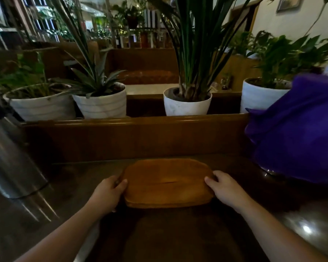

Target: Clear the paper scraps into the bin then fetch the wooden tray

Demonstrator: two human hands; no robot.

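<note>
The wooden tray (168,183), an oval orange-brown dish with a shallow hollow, lies on the dark counter right in front of me. My left hand (108,192) grips its left end, thumb on top and fingers curled around the rim. At the right end, my right hand (225,188) holds the rim in the same way. The tray's base rests on or just above the counter; I cannot tell which. No paper scraps and no bin are in view.
A shiny metal cylinder (9,163) leans in at the left. A purple cloth (295,129) covers something at the right. Behind the counter's wooden back rail (136,121) stand white pots with plants (187,103).
</note>
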